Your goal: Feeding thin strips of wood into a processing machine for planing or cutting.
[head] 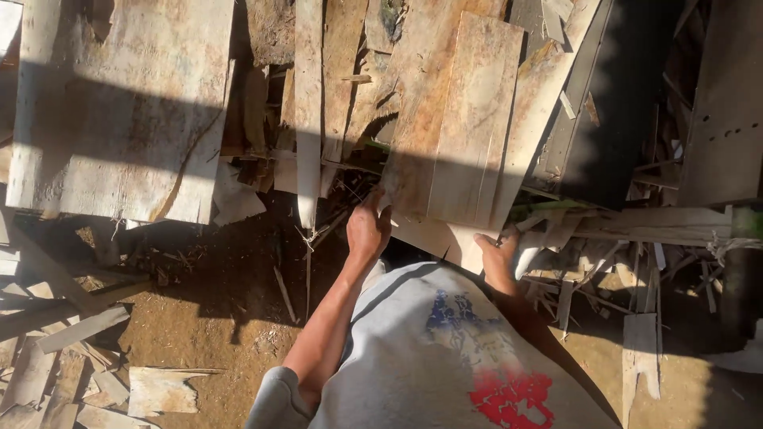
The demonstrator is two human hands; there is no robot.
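A: Weathered plywood, pale with rust-brown stains: that is the board (469, 127) I have in hand. It lies tilted on top of the scrap pile (334, 95), its near end at my waist.

B: State of the left hand (368, 230)?

A: Left hand grips the board's near left corner. Fingers (380, 200) are curled shut over the edge, thumb side up.

B: And the right hand (498, 256)?

A: Right hand is at the board's near right edge. Its fingers wrap under the plywood; I cannot tell how tightly they close.

B: Surroundings?

A: A large sheet (119, 111) lies to the left, well apart. Splintered offcuts (79, 357) cover the dirt ground (222, 302).
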